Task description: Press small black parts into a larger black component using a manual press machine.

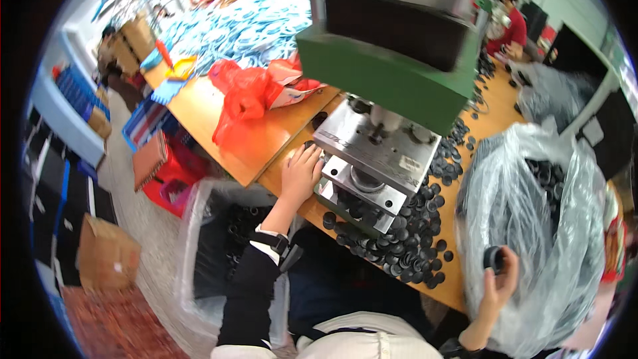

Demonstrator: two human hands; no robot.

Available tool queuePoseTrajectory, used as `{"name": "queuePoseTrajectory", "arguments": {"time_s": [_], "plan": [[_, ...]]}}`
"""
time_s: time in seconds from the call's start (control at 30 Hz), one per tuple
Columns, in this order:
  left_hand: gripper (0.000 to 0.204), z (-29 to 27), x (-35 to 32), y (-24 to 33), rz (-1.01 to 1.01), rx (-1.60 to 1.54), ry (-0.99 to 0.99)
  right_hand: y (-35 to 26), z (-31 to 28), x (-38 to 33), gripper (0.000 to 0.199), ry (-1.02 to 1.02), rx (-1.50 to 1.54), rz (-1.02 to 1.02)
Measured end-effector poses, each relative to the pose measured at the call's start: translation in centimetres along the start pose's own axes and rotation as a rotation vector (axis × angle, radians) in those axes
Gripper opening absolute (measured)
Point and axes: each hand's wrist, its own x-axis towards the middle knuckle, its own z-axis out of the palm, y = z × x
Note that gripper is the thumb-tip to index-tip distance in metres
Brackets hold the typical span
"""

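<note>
A bench press with a green head (385, 80) and a steel die block (375, 143) stands before me. At its left side lies my left hand (302, 171), fingers stretched out, its fingertips against a small dark round piece (309, 145). Whether they grip that piece is hard to see. On the right, my right hand (502, 279) pinches a round black cap (493, 258) between thumb and fingers, in front of a clear plastic bag (525, 219). Black caps (405, 242) lie heaped on the wooden table (442, 290) beside the press.
Left of my legs stands a translucent bin (193, 259) with black parts. A red plastic bag (246, 96) lies on the table, before a large pile of light-blue pieces (232, 30). A red stool (173, 179) and a cardboard box (106, 252) stand left. Other people work farther back.
</note>
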Motion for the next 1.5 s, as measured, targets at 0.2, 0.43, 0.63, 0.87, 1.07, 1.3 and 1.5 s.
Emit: {"name": "queuePoseTrajectory", "arguments": {"time_s": [0.2, 0.43, 0.63, 0.87, 1.07, 1.3, 1.5], "plan": [[0.032, 0.1, -1.3, -0.8, -0.097, 0.005, 0.092, -2.7, 4.6, 1.3, 0.051, -0.153, 0.216, 0.036], [0.04, -1.0, -2.0, -0.8, -0.075, -0.037, 0.092, -5.6, 6.4, 1.4, 0.053, -0.258, 0.24, 0.016], [0.062, -10.6, -1.6, 6.2, 0.116, -0.704, 0.439, -4.8, 6.8, 0.8, 0.054, -0.211, 0.312, 0.182], [0.051, -11.7, 2.9, 14.5, -0.103, -1.149, 0.148, -6.1, 8.0, 0.6, 0.054, -0.272, 0.364, 0.197], [0.028, -9.8, 1.3, 14.5, -0.032, -0.617, 0.541, -6.1, 9.4, 1.0, 0.056, -0.272, 0.27, 0.189], [0.046, -9.9, -3.1, 12.5, -0.174, -0.572, 0.537, -7.0, 15.5, 4.7, 0.06, -0.384, 0.118, -0.139], [0.037, -8.9, -16.0, 3.6, -0.698, -0.523, 0.502, -10.5, 18.4, 5.7, 0.046, -0.309, -0.028, -0.246]]}}
